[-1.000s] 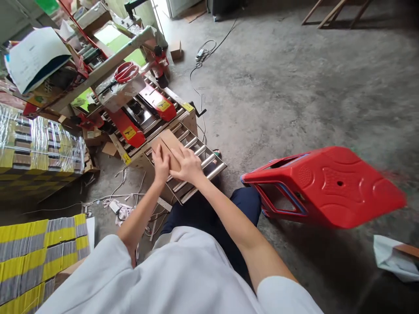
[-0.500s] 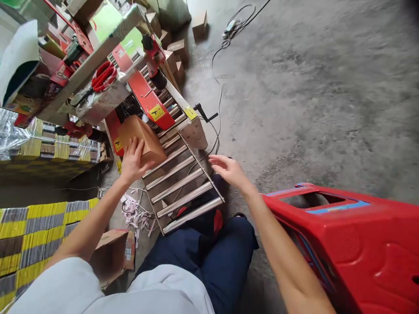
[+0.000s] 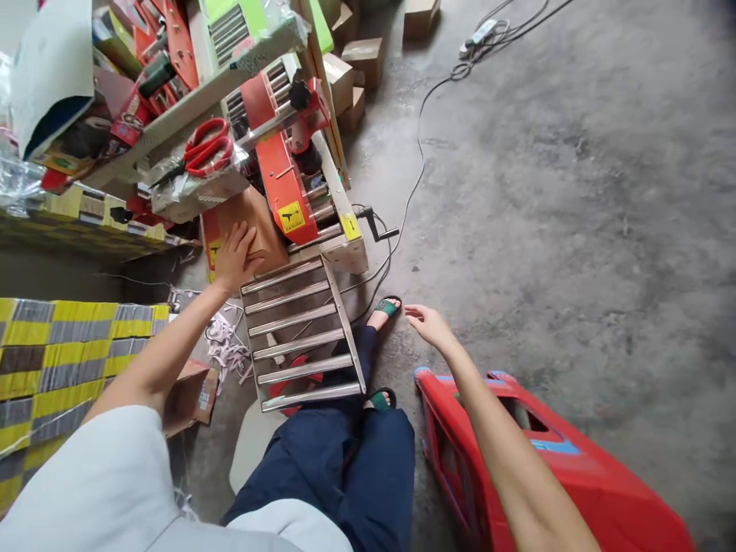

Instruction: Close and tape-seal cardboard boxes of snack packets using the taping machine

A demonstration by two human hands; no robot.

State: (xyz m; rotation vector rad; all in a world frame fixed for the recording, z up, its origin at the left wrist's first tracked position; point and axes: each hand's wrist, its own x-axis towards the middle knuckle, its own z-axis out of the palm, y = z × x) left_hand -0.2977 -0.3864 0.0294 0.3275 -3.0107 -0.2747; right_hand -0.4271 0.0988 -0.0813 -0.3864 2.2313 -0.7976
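Note:
A brown cardboard box lies between the red side guards of a taping machine, its far part hidden under the machine's head. My left hand rests on the box with the fingers spread. The roller rack extends from the machine toward my lap. My right hand hangs over the floor, right of the rack, its fingers loosely bent and apart with nothing in them.
Red-handled scissors lie on top of the machine. A crank handle sticks out at its right side. A red plastic stool stands under my right arm. Cables cross the floor. Yellow-and-grey stacks stand at the left.
The box has moved further in under the machine's head, with my left hand still on it. My right hand is farther from the rack. The view has shifted, and my sandalled feet now show.

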